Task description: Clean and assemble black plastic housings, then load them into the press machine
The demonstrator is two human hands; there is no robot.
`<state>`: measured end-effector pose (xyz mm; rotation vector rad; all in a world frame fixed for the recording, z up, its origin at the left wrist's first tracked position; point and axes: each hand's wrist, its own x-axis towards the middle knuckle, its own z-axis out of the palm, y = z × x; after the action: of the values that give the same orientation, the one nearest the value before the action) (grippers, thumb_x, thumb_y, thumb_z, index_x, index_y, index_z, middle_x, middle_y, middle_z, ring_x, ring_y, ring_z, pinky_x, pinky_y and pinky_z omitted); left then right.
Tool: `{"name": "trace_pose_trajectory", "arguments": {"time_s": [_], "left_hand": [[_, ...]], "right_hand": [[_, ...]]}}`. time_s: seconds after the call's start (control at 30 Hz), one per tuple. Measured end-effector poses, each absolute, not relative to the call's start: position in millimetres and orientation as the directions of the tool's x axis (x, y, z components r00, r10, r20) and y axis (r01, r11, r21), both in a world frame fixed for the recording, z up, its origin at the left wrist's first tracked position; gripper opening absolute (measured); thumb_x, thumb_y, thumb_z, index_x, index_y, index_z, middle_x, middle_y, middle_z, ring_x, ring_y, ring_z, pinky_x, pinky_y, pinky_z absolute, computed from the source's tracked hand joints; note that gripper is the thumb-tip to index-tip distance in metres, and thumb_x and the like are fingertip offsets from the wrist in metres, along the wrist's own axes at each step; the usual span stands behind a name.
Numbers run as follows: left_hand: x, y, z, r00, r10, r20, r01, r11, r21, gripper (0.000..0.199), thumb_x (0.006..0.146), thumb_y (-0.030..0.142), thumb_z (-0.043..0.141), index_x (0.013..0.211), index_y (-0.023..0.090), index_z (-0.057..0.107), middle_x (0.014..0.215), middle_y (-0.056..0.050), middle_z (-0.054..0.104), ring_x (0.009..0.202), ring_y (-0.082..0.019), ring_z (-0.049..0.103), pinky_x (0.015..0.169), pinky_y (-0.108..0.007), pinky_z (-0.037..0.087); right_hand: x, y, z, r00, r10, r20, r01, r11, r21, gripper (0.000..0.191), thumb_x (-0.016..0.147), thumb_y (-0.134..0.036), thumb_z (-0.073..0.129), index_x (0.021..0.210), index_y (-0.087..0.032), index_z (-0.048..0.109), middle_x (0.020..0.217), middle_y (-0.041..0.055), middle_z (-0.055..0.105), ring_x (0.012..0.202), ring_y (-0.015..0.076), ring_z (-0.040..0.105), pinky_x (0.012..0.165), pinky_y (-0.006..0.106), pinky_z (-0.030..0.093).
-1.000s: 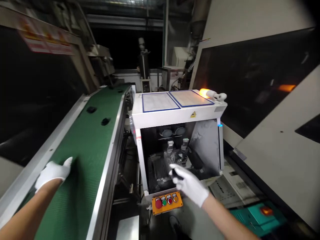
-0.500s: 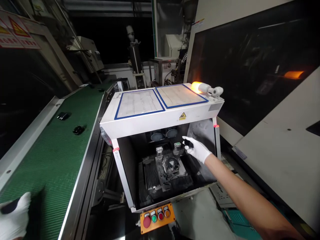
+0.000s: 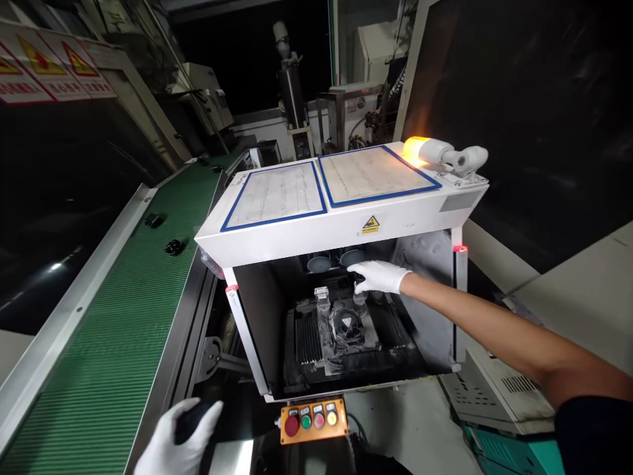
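Note:
My right hand [image 3: 380,276], in a white glove, reaches inside a white-framed machine enclosure [image 3: 297,239]. Its fingers curl over the top of the right fixture post [image 3: 360,302]; what lies between them is hidden. To the left stands a matching post with a pale block [image 3: 321,293] on top. Between the posts sits a round black part [image 3: 347,324] with a light triangular mark. Low in the view, my gloved left hand [image 3: 173,439] curls around a black piece [image 3: 190,421], whose shape is hard to make out against the dark background.
A green conveyor belt [image 3: 113,323] runs along the left, carrying small black parts [image 3: 175,247]. An orange button box [image 3: 314,422] hangs below the enclosure opening. On its roof glows an amber lamp [image 3: 416,150]. Two upright sensor bars [image 3: 247,343] flank the opening.
My right hand has moved left and slightly up onto the right post. My left hand has come rightward from over the belt to beside the button box. The camera view has shifted.

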<state>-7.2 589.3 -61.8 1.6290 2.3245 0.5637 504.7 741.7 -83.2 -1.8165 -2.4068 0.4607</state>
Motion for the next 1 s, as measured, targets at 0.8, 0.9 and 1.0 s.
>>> {"name": "trace_pose_trajectory", "arguments": {"time_s": [0.8,0.9,1.0], "left_hand": [[146,620,-118,0.241,0.968,0.064,0.692,-0.218,0.689,0.033,0.080,0.051,0.075,0.099,0.026,0.066,0.094,-0.001,0.076,0.088,-0.022,0.075,0.084,-0.034,0.060],[152,619,-126,0.274,0.960,0.060,0.683,-0.239,0.690,0.032,0.083,0.052,0.073,0.101,0.026,0.065,0.096,-0.001,0.077,0.091,-0.022,0.075,0.085,-0.033,0.059],[157,621,-132,0.298,0.950,0.091,0.760,-0.294,0.580,0.034,0.085,0.052,0.072,0.104,0.025,0.066,0.101,-0.002,0.077,0.092,-0.021,0.075,0.084,-0.030,0.058]], "right_hand": [[487,734,-91,-0.344,0.931,-0.125,0.935,0.352,0.048,0.044,0.085,-0.050,0.078,0.109,-0.016,0.063,0.100,0.0119,0.069,0.088,0.0330,0.070,0.073,0.035,0.050],[483,731,-95,-0.301,0.946,-0.123,0.948,0.311,0.069,0.052,0.086,-0.059,0.075,0.112,-0.017,0.061,0.106,0.0133,0.068,0.091,0.0326,0.069,0.075,0.034,0.051],[477,728,-98,-0.236,0.965,-0.116,0.965,0.247,0.094,0.051,0.088,-0.060,0.073,0.112,-0.017,0.060,0.106,0.0127,0.067,0.091,0.0327,0.069,0.076,0.036,0.051]]}}
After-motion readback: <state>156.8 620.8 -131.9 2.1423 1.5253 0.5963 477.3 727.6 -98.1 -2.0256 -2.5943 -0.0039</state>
